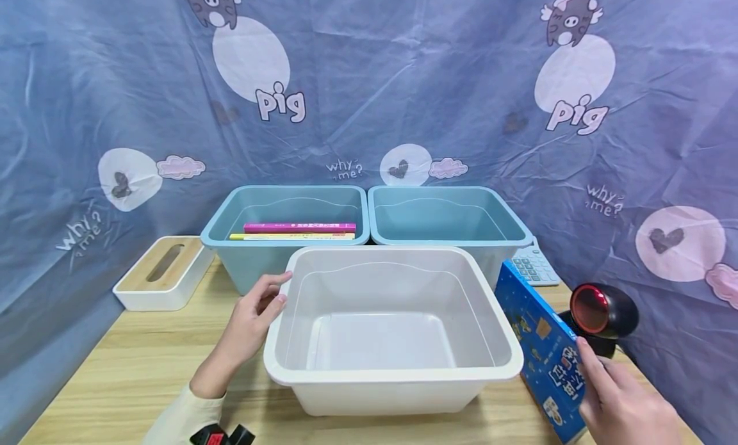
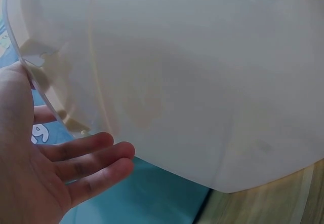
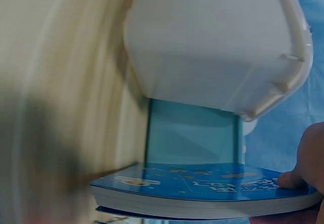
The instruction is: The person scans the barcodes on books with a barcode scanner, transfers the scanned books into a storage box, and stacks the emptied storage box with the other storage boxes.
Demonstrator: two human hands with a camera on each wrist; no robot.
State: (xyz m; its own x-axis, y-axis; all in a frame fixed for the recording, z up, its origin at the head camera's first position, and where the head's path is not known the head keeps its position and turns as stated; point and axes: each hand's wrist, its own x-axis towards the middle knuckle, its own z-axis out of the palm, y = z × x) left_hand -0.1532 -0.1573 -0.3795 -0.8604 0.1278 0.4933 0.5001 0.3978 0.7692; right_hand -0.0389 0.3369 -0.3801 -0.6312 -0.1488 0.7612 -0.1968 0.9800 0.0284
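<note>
A white plastic bin point(image 1: 392, 378) stands on the wooden table, its inside bare. My left hand point(image 1: 254, 317) holds its left rim between thumb and forefinger. In the left wrist view the other fingers point(image 2: 96, 163) extend loosely by the bin's outer wall point(image 2: 192, 82). To the right of the bin, my right hand point(image 1: 623, 394) grips a blue book point(image 1: 542, 349) by its upper near edge. The book stands on edge, tilted, with white lettering on its cover. In the right wrist view the thumb presses on the book's cover point(image 3: 202, 181), and the pages' edge shows.
Behind the bin stand two blue bins side by side: the left one point(image 1: 230, 224) holds a pink and a yellow book, and the right one point(image 1: 450, 214) shows none. A tissue box point(image 1: 167, 272) sits left. A calculator point(image 1: 533, 266) and a black scanner point(image 1: 605, 314) are at right.
</note>
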